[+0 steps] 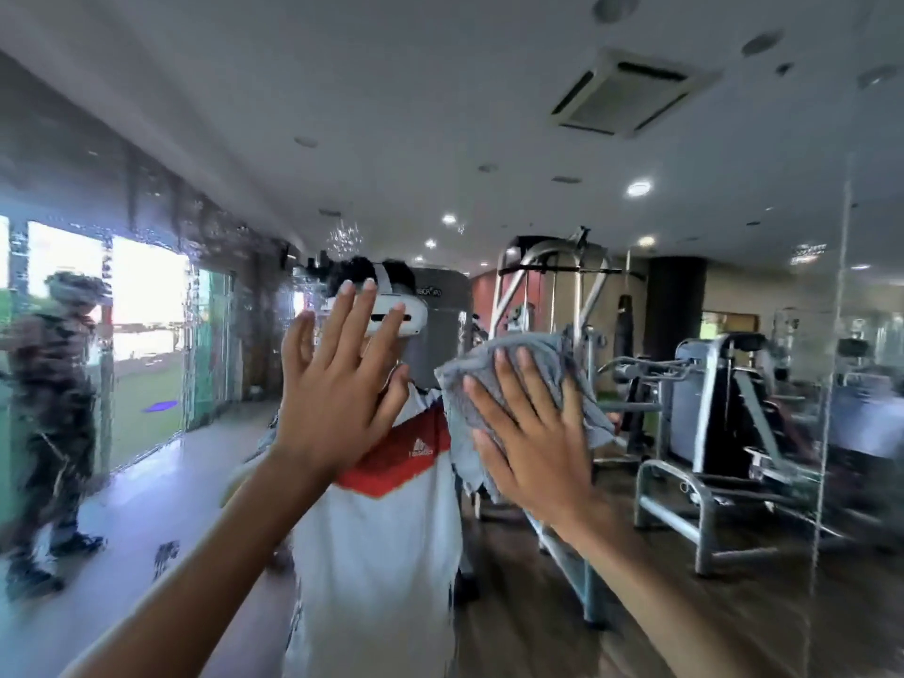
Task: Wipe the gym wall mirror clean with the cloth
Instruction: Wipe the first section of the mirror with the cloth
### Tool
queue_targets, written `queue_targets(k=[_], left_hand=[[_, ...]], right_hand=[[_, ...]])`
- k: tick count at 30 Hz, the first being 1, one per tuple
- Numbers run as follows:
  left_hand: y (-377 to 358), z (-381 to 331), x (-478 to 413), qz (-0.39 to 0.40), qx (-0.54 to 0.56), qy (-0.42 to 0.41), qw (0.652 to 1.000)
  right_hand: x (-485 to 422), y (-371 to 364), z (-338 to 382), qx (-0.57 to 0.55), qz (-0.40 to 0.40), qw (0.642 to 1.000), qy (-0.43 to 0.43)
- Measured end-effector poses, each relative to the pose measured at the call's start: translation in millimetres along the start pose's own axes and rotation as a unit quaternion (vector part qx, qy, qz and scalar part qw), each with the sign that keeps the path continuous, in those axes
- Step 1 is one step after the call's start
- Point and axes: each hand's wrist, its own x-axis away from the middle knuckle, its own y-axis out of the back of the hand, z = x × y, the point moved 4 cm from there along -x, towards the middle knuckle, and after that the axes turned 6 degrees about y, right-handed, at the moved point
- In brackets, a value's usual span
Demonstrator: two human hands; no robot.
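1. both bare forearms come up from the bottom edge, nearest the camera, one on each side.
2. the right hand (528, 433) lies flat on the cloth (548, 345), fingers straight and a little spread, palm pressing it against the mirror (489, 115). nothing is pinched; the cloth is held there by pressure alone.
3. the cloth is grey and crumpled. it bunches above and to the left of the fingertips, and a loose fold hangs out to the right of the palm.
4. the left hand (337, 384) is raised just left of the cloth hand, apart from it, with its fingertips a little higher. its fingers are straight and fanned wide and it holds nothing. i cannot tell whether it touches the glass.
5. between and behind the two hands the glass shows the wearer's reflection: a headset (406, 320) and a white shirt (381, 555) with a red band across the chest.
6. far left of the cloth hand, the glass carries wet streaks and drops (215, 237) that blur the reflected windows (146, 296) and a second person (54, 408) standing there.
7. right of the cloth hand, gym machines (709, 433) are reflected on a wooden floor, and a vertical seam (831, 433) runs down the glass beyond them.
8. above the cloth hand, a ceiling vent (631, 90) and round lights (638, 188) are reflected.
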Motion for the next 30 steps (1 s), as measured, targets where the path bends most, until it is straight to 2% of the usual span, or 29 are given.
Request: queue_targets(k=[2, 3, 7, 9, 13, 17, 19, 21, 24, 26, 28, 30], left_hand=[[5, 11, -12, 0.003, -0.01, 0.003, 1.0], [7, 17, -17, 0.005, -0.016, 0.004, 1.0], [9, 25, -39, 0.01, -0.023, -0.011, 1.0], [9, 22, -55, 0.015, -0.023, -0.019, 0.999], [9, 15, -91, 0.033, -0.008, -0.008, 0.999], [12, 16, -118, 0.038, -0.019, -0.015, 0.999], [14, 22, -127, 0.038, -0.026, -0.026, 0.999], [17, 31, -136, 0.038, -0.03, -0.036, 0.998], [23, 42, -155, 0.037, -0.039, -0.046, 0.997], [27, 46, -170, 0.035, -0.041, -0.044, 0.998], [30, 49, -184, 0.034, -0.036, -0.027, 0.998], [30, 50, -194, 0.027, -0.033, -0.011, 0.999]], right_hand=[[22, -1, -21, 0.012, 0.016, 0.999, 0.047], [26, 0, -36, 0.015, 0.015, 0.999, 0.038], [-25, 5, -102, 0.009, -0.001, 0.985, -0.171], [-77, 13, -112, -0.009, -0.013, 0.973, -0.232], [-143, 23, -91, -0.015, -0.053, 0.983, -0.177], [-114, 19, -67, 0.003, -0.046, 0.999, 0.02], [-88, 17, -79, 0.011, -0.026, 0.996, 0.083], [-81, 17, -106, 0.006, -0.022, 0.999, 0.042], [-119, 23, -149, -0.017, -0.023, 0.99, -0.141], [-161, 27, -156, -0.02, -0.029, 0.977, -0.211], [-196, 30, -145, -0.016, -0.04, 0.977, -0.208], [-210, 32, -125, -0.012, -0.06, 0.986, -0.157]])
